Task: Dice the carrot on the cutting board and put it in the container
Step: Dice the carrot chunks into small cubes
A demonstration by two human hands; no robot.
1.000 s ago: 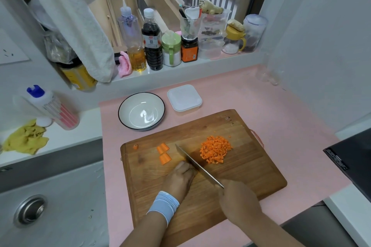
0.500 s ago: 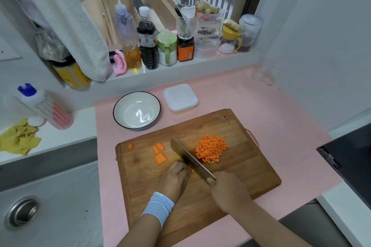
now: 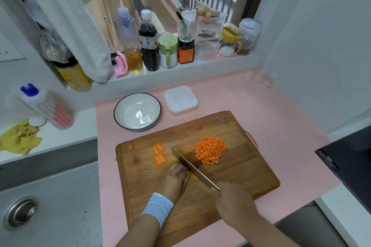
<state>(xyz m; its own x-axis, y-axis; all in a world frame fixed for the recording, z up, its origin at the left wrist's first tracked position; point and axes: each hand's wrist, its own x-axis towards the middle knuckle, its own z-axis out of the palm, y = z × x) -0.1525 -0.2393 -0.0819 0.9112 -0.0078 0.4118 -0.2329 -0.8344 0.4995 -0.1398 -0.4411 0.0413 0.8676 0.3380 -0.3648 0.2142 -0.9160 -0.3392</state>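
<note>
A wooden cutting board (image 3: pixel 241 174) lies on the pink mat. A heap of diced carrot (image 3: pixel 210 149) sits right of the board's middle. Two larger carrot chunks (image 3: pixel 159 154) and a small end piece (image 3: pixel 131 147) lie at the board's upper left. My right hand (image 3: pixel 234 200) grips the handle of a cleaver (image 3: pixel 190 166) whose blade runs diagonally up-left. My left hand (image 3: pixel 174 178), with a blue wristband, has curled fingers against the blade's left side; anything under them is hidden. A white lidded container (image 3: pixel 180 100) and a bowl (image 3: pixel 137 111) stand behind the board.
Bottles and jars (image 3: pixel 148 44) line the window sill at the back. A sink (image 3: pixel 40 206) lies to the left, with a yellow cloth (image 3: pixel 20 136) and a dish-soap bottle (image 3: pixel 46 106) on its ledge. A black cooktop (image 3: pixel 349 166) is at the right edge.
The cleaver rose with its flat face showing half a second ago, and now it is down again, edge-on beside my left hand. Both hands stay at the same spot on the board.
</note>
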